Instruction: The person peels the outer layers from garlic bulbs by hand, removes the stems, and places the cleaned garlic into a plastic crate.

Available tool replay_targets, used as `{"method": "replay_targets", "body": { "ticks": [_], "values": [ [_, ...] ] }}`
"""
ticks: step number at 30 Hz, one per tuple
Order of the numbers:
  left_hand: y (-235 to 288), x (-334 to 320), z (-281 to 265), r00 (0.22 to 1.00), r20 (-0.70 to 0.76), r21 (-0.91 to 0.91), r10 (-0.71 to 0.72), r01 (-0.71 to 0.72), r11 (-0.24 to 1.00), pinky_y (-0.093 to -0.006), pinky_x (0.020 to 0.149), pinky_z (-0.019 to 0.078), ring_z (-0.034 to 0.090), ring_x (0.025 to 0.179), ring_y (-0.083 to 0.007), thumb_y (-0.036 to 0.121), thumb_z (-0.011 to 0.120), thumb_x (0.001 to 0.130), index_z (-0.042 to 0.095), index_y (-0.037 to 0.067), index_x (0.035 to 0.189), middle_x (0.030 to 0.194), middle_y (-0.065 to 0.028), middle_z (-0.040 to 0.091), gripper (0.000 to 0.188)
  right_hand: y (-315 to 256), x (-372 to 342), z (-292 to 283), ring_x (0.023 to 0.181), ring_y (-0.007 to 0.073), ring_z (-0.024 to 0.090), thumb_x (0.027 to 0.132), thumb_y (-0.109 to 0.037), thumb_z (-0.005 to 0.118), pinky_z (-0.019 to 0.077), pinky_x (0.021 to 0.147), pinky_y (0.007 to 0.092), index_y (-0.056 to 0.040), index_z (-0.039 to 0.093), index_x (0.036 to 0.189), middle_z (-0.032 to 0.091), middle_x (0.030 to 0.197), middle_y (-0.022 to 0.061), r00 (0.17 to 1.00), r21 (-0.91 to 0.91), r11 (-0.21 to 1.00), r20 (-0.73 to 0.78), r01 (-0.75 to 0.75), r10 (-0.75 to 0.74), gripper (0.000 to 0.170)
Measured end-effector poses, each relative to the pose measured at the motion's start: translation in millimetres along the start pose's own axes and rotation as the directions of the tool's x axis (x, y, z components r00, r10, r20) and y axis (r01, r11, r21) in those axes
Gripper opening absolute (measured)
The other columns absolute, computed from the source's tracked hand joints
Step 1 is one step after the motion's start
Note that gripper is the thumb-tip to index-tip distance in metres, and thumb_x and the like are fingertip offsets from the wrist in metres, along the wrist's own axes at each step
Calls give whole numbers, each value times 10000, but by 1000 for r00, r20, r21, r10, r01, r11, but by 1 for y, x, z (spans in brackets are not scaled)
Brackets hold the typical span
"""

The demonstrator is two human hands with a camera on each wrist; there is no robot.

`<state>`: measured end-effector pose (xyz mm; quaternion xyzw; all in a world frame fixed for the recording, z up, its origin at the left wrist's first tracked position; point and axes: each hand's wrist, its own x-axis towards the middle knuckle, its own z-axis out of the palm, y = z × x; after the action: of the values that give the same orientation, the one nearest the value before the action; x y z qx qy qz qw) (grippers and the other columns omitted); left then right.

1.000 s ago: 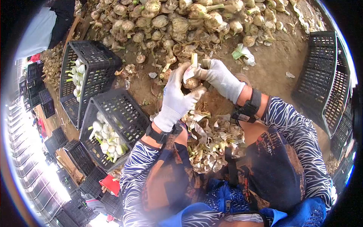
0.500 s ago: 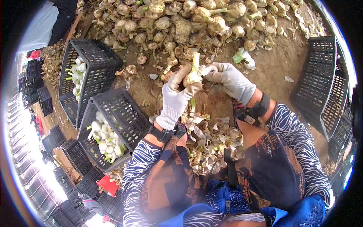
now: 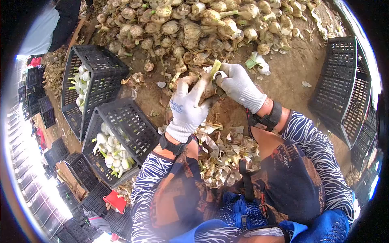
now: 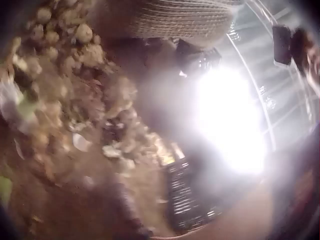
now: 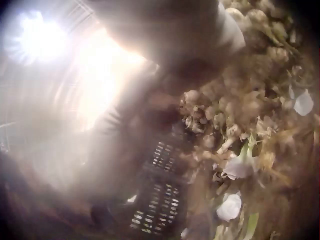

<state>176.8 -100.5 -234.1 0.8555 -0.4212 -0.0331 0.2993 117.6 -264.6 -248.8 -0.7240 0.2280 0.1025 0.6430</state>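
In the head view, the gloved left hand (image 3: pixel 187 107) grips a garlic bulb (image 3: pixel 208 90) between thumb and fingers, its cut stem (image 3: pixel 216 68) pointing up and slightly right. The gloved right hand (image 3: pixel 240 88) pinches at the stem side of the same bulb, its fingertips curled beside the stem around a pale bit that may be skin or a ring. Part of the bulb is hidden by the fingers. Both wrist views are blurred; a glove (image 4: pixel 170 20) crosses the top of the left one and another glove (image 5: pixel 175 30) the top of the right one.
A heap of unpeeled garlic (image 3: pixel 190 30) lies ahead. Black crates with white peeled bulbs (image 3: pixel 115 152) stand at the left, and more black crates (image 3: pixel 338 89) at the right. Loose skins (image 3: pixel 227 156) lie between the legs.
The bulb was raised and more exposed half a second ago; now the left fingers cover more of it and its stem leans right. The right hand has shifted slightly left.
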Motion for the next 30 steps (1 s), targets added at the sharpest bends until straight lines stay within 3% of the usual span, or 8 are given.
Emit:
{"method": "replay_targets", "body": {
  "ticks": [3,5,7,9,11,15,27,30],
  "values": [
    [-8,-4,17,914,176,-840,-367,334,428,-332,648,508,604,739,-210,210,770,761,611,93,1194,950,-69,618,476,15,2,5,582,70,514,899,-112,525,458,551,251,18,626,942,620,745,9,977,271,941,-128,202,-173,169],
    [-12,5,8,800,435,-825,-413,538,174,-293,592,518,617,662,-177,311,661,871,603,53,1166,878,-49,656,396,16,-1,-2,596,80,566,892,-65,503,491,540,239,17,617,971,641,789,21,999,536,844,36,-12,-9,161],
    [-37,2,25,689,712,-517,-133,388,-763,-301,568,528,648,678,-202,432,552,914,600,47,1125,869,-62,670,442,13,-4,4,643,78,596,881,-30,490,507,528,232,1,622,983,650,810,27,999,614,789,33,11,-40,170],
    [-40,1,31,696,718,-427,-5,435,-793,-346,606,547,658,717,-213,504,477,928,558,61,1149,926,-80,662,502,10,-6,10,666,74,588,884,-24,489,495,555,225,15,618,1004,652,815,25,999,647,762,-44,33,-6,181],
    [5,20,10,624,575,-803,-529,556,-217,-247,539,477,586,651,-138,530,441,929,503,82,1206,921,-34,635,531,12,-2,12,649,67,567,884,-26,495,475,577,222,12,619,1019,660,823,24,991,632,771,-132,78,7,188],
    [-10,6,28,787,304,-856,-536,473,209,-310,618,514,616,708,-167,469,496,940,441,75,1248,936,-65,631,503,8,-6,6,665,66,557,874,-18,503,465,606,229,-1,637,1017,667,832,4,997,377,923,-19,75,-74,197],
    [-46,-12,28,769,625,-626,-135,391,-674,-403,900,500,581,1093,-247,374,584,899,539,46,1223,1198,-99,598,463,15,-9,-10,608,134,610,816,-10,569,498,539,276,0,640,917,672,811,91,902,761,590,414,-269,-122,123],
    [-28,1,17,772,574,-788,-273,431,-440,-389,939,468,559,1106,-222,314,584,915,456,43,1306,1230,-86,562,492,13,-10,-4,602,157,623,826,-19,569,506,513,305,-11,631,914,672,798,75,937,800,547,341,-246,-76,108]
  ]
}}
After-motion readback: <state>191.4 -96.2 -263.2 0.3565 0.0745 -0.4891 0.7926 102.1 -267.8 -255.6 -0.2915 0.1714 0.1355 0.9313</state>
